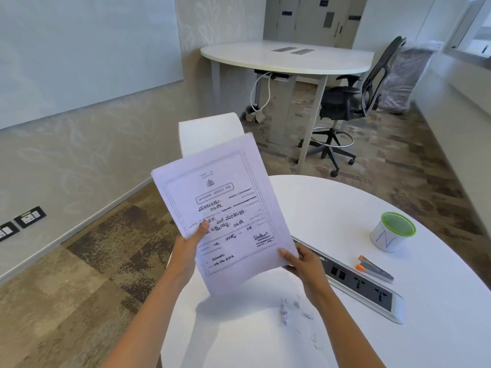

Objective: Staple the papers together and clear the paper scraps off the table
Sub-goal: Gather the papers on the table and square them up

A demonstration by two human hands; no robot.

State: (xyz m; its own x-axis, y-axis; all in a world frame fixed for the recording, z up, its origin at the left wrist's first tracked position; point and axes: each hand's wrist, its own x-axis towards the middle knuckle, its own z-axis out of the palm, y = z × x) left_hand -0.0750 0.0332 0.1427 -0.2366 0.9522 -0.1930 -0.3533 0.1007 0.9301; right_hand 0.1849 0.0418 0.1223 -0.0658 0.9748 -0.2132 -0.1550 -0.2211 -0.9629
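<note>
an office meeting room: wall whiteboard [79, 49], mesh swivel chair [353, 102], white table [345, 208] with built-in power sockets [358, 284].

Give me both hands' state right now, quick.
Left hand: closed on the papers, thumb on the front.
Right hand: closed on the papers' lower right edge.

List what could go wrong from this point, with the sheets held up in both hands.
The papers are pinched only at their lower edge by the left hand and right hand, so sheets could slip out of line. The stapler lies apart, needing a freed hand. Lowering the stack may scatter the paper scraps.
</note>
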